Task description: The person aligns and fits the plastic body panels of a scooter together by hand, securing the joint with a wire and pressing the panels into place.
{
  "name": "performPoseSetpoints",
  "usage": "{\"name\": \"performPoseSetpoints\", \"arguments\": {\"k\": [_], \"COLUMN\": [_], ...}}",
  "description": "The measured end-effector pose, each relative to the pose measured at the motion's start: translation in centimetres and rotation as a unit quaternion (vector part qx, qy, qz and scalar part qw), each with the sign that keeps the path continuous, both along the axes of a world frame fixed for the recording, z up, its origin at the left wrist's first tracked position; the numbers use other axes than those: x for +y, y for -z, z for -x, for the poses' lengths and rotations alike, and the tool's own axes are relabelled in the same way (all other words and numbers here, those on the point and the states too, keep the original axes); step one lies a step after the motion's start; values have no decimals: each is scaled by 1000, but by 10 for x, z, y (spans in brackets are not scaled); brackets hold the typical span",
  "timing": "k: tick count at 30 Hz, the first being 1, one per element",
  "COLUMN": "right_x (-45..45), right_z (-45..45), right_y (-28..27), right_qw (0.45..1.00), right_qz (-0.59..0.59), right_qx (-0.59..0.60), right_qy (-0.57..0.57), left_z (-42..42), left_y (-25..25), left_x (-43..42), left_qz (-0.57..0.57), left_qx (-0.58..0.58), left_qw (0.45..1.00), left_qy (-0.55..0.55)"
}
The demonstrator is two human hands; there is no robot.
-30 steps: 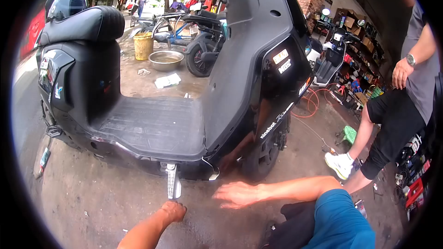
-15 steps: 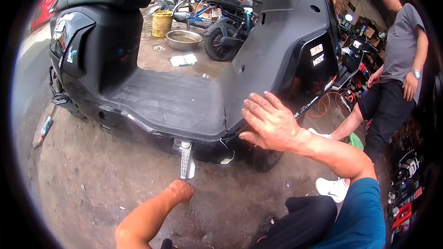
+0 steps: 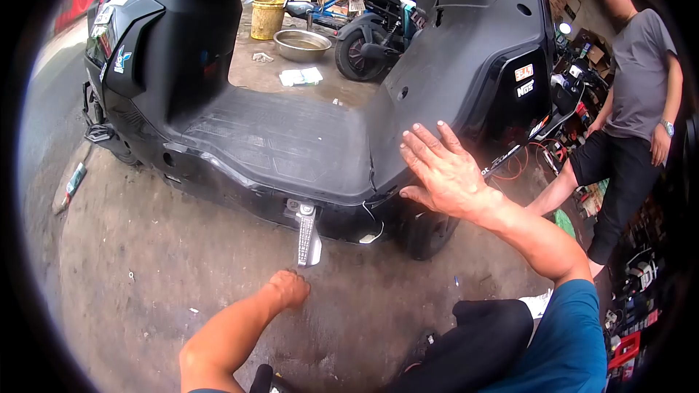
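A black electric scooter (image 3: pixel 291 145) stands side-on before me. A silver ridged footrest (image 3: pixel 306 236) hangs down from below its floorboard edge. Just under the footrest's tip is my left hand (image 3: pixel 288 290), apart from it, with its fingers curled closed; whether anything is inside the fingers is hidden. Fingers spread, my right hand (image 3: pixel 445 175) is beside the scooter's front section, palm toward the body panel. It holds nothing, and I cannot tell whether it touches the panel. The scooter's front wheel (image 3: pixel 429 235) shows below that hand.
A person (image 3: pixel 644 94) in a grey shirt stands at the right. Behind the scooter are a metal basin (image 3: pixel 301 46), a yellow bucket (image 3: pixel 267 19) and another parked scooter (image 3: pixel 371 36). Tools and parts line the right edge, with a red crate (image 3: pixel 625 349).
My left hand has come away from the footrest, leaving a gap. My right hand has shifted slightly up and right, fingers more spread. The view has moved, and the scooter appears shifted right.
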State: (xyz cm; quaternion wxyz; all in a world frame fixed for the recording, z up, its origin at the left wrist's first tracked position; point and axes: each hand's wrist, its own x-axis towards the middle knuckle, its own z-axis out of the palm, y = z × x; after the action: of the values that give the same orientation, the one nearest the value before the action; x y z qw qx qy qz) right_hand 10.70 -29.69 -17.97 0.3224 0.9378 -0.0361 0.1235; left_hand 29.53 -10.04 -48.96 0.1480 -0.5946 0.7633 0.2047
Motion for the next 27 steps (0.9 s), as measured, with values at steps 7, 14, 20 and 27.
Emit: {"name": "performPoseSetpoints", "arguments": {"k": [7, 14, 20, 27], "right_x": [2, 1, 6, 4], "right_z": [3, 10, 8, 8], "right_y": [15, 20, 24, 29], "right_qw": [1000, 1000, 1000, 1000], "right_qz": [-4, 4, 5, 4], "right_qx": [20, -2, -9, 12], "right_qy": [14, -3, 6, 26], "left_z": [-4, -6, -5, -4], "left_y": [-3, -10, -3, -6], "left_x": [-2, 1, -1, -3], "left_qz": [1, -26, -9, -20], "left_qx": [-2, 2, 4, 5], "left_qw": [1000, 1000, 1000, 1000], "left_qy": [6, -13, -1, -4]}}
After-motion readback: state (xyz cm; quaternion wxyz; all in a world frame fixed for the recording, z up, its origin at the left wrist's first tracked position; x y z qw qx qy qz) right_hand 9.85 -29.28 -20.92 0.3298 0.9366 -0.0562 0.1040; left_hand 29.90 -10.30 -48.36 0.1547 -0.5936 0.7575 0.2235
